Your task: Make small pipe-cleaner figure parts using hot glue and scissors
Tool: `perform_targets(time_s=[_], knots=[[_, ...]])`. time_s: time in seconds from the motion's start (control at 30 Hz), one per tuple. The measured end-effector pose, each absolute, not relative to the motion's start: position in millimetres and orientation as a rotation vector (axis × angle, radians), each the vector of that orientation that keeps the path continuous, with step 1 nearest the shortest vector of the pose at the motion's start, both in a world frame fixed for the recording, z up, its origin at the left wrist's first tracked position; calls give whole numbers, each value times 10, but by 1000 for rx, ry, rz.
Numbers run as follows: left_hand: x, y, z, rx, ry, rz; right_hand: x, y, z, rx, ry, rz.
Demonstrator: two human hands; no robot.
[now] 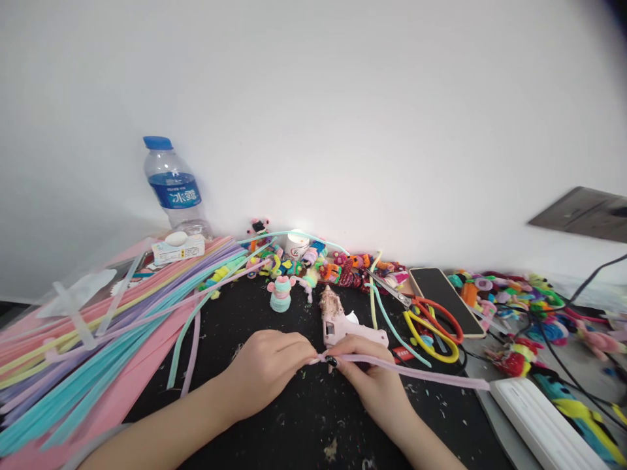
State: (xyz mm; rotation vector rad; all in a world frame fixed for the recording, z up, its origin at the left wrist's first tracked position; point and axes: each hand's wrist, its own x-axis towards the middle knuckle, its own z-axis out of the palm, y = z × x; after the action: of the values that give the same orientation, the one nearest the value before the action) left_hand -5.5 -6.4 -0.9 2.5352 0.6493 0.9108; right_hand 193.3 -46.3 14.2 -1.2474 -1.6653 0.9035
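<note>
Between my two hands is a pale pink pipe cleaner, its long tail reaching right toward a white box-like device. My left hand pinches its short left end, fingers curled over. Right beside it, my right hand grips the same stem between thumb and forefinger, close to a small bend or twist. A pink glue gun lies just behind my right hand, partly covered by it. Farther back stands a small mint and pink pipe-cleaner figure with round ears.
Bundled pastel pipe cleaners spread over the left side. A water bottle leans by the wall. Scissors with orange and yellow handles and a phone lie at right. Several colourful figures line the back; a white device sits front right.
</note>
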Motion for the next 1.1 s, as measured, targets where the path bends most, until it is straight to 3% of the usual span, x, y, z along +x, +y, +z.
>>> perform_targets(time_s=[0.43,0.77,1.1], knots=[[-38,-47,75,2239,746,780,1971,-445,124,-1275,-1482,927],[50,-7,42,1499,686,503,1964,-436,162,-1081,-1602,1003],[34,-2,114,1398,684,401,1935,-478,152,-1112,-1546,1180]])
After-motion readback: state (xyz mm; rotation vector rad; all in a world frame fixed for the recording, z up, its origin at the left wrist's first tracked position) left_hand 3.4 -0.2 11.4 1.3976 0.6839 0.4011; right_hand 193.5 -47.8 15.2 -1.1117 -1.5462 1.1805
